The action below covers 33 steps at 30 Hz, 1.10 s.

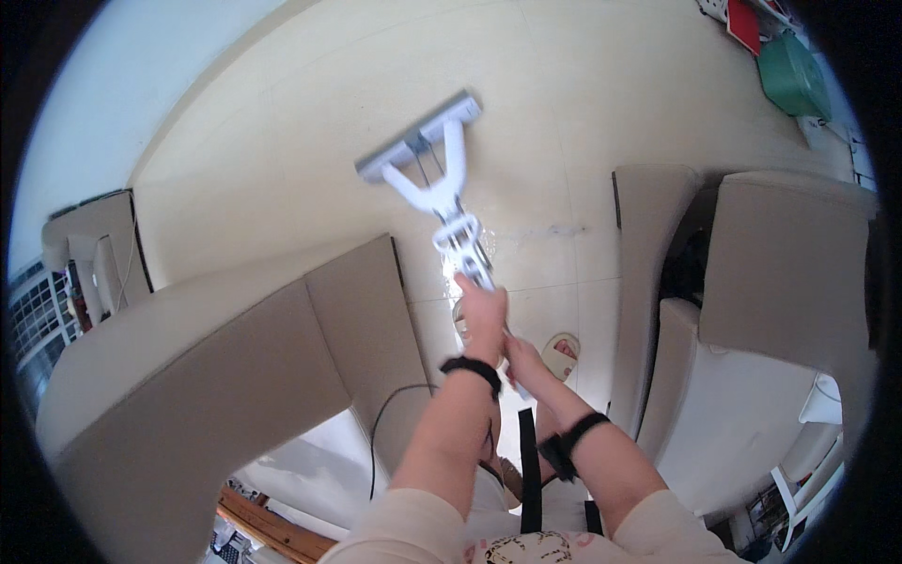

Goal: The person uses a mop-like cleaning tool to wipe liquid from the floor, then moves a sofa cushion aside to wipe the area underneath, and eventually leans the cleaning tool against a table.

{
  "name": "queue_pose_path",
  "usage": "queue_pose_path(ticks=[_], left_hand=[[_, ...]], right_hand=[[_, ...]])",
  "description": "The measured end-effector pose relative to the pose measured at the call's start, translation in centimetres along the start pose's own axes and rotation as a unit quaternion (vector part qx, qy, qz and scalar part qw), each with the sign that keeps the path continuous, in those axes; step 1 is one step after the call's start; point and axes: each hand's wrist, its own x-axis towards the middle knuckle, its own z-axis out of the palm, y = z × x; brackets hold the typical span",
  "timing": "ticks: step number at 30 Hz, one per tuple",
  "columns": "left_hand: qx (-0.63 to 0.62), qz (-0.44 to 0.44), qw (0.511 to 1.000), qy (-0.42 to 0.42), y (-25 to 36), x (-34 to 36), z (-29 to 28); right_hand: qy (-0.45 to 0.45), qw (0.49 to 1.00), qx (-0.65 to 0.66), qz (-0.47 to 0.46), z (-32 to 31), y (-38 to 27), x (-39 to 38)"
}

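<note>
Your left hand (483,315) was closed around the mop handle (467,246), and your right hand (522,359) gripped the same handle just below it. The flat mop head (419,136) lay on the pale tiled floor (310,122), well ahead of you, with a wet sheen showing beside the handle. You stood between a beige sofa (216,348) on your left and a beige armchair (770,273) on your right. A green box (794,77) sat at the far right wall.
</note>
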Motion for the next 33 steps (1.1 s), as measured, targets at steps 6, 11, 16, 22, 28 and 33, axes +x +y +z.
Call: queue_pose_path(ticks=[6,11,16,22,28,33], left_hand=[[0.017,-0.055,0.998,-0.033,-3.9,-7.8,3.4],[0.010,-0.086,0.994,-0.066,-3.6,-6.1,2.9],[-0.003,-0.058,0.997,-0.045,-4.5,-5.5,4.0],[-0.027,-0.056,0.996,-0.057,-1.6,-7.2,6.1],[-0.070,-0.052,0.990,-0.109,-1.2,-14.7,8.3],[-0.110,-0.125,0.967,-0.191,-4.3,-22.8,10.8]], right_hand=[[0.032,0.992,-0.111,0.044,-4.4,7.7,-3.7],[0.044,0.987,-0.118,0.100,-3.7,7.2,-2.5],[0.084,0.984,-0.136,0.083,-3.6,7.5,-2.4],[0.104,0.981,-0.164,-0.026,-7.6,6.7,-3.3],[0.097,0.970,-0.189,0.114,-12.8,7.9,-9.9],[0.130,0.968,-0.132,0.171,-15.1,11.6,-17.3]])
